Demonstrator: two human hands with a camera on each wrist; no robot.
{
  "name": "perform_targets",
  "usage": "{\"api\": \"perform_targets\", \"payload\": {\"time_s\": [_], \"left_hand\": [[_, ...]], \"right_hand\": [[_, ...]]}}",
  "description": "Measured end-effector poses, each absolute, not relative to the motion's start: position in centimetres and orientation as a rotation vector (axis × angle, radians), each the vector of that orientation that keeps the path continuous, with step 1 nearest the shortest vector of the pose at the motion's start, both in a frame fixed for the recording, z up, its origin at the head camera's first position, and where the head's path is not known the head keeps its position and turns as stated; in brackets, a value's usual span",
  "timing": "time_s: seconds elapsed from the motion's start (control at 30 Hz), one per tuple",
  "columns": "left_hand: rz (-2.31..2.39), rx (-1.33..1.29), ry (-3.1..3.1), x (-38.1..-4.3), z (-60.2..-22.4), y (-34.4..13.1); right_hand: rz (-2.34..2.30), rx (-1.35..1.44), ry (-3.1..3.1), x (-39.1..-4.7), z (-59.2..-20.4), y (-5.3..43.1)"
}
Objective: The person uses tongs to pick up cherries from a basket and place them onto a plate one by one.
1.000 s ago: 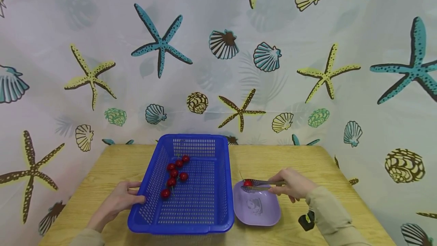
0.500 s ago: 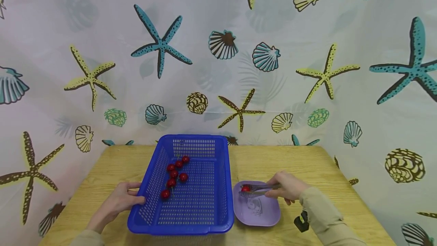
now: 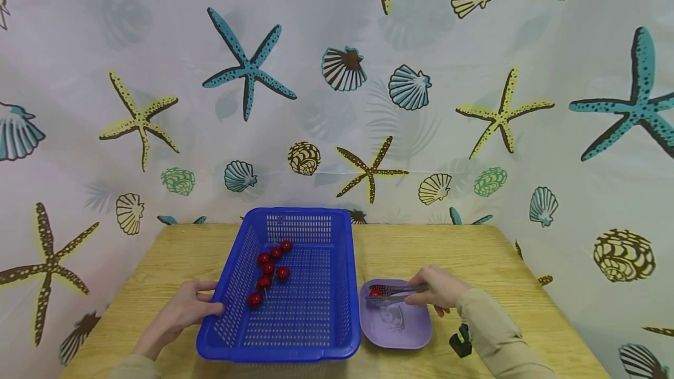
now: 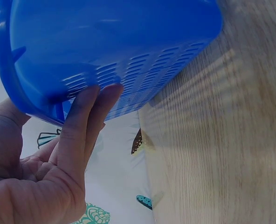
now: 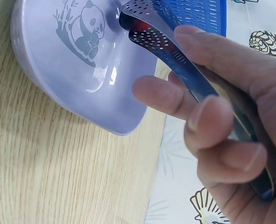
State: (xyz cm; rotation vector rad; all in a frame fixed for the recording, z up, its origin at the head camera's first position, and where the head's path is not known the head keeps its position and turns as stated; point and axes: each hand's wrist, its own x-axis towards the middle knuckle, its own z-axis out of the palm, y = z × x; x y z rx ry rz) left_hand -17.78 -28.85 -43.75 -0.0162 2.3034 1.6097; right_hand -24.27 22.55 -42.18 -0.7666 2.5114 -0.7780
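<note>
My left hand point(image 3: 184, 309) holds the left rim of a blue plastic basket point(image 3: 279, 354). In the left wrist view, two fingers of that hand point(image 4: 58, 182) lie against the slotted outer wall. Several red cherries point(image 3: 264, 281) lie in the basket's left half. With my right hand point(image 3: 441, 289) I grip metal tongs point(image 3: 392, 299) over a small lilac dish point(image 3: 413, 332). A single cherry point(image 3: 375, 293) sits between the perforated tong heads, low in the dish's far left corner. The right wrist view shows only a red glimpse of it behind the tongs point(image 5: 152, 43).
Both containers stand side by side on a wood-grain table point(image 3: 437, 244), the dish close to the basket's right wall. A panda print marks the dish's bottom. A curtain point(image 3: 316, 104) with starfish and shells surrounds the table. A black object point(image 3: 461, 341) is by the right wrist.
My right hand has moved slightly left and down with the tongs, bringing the cherry lower into the dish's far left corner. The left hand and the basket have stayed put.
</note>
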Motion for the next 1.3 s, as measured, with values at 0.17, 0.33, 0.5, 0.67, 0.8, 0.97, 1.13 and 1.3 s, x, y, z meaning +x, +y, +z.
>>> {"api": "perform_targets", "payload": {"time_s": [0.17, 0.33, 0.5, 0.67, 0.8, 0.97, 1.13, 1.3], "left_hand": [[1.615, 0.001, 2.294, -17.7, -43.8, -28.9], [1.615, -0.001, 2.297, -17.7, -43.8, -28.9], [1.61, -0.023, 2.307, -17.8, -43.8, -28.8], [1.607, -0.06, 2.319, -17.9, -43.9, -28.7], [1.602, -0.07, 2.326, -17.9, -43.9, -28.7], [1.589, -0.089, 2.34, -18.0, -43.9, -28.6], [1.585, -0.093, 2.344, -17.9, -43.8, -28.5], [1.589, -0.076, 2.339, -17.9, -43.7, -28.5]], "right_hand": [[-0.774, -0.753, 2.513, -24.3, -42.3, 22.5], [-0.768, -0.726, 2.513, -24.3, -42.3, 22.5], [-0.785, -0.684, 2.499, -24.1, -42.3, 22.6], [-0.805, -0.667, 2.503, -24.0, -42.2, 22.9], [-0.801, -0.673, 2.523, -24.0, -42.1, 23.2], [-0.807, -0.659, 2.525, -23.8, -41.5, 23.5], [-0.828, -0.63, 2.545, -23.4, -41.0, 23.8], [-0.868, -0.63, 2.551, -23.3, -40.4, 24.0]]}}
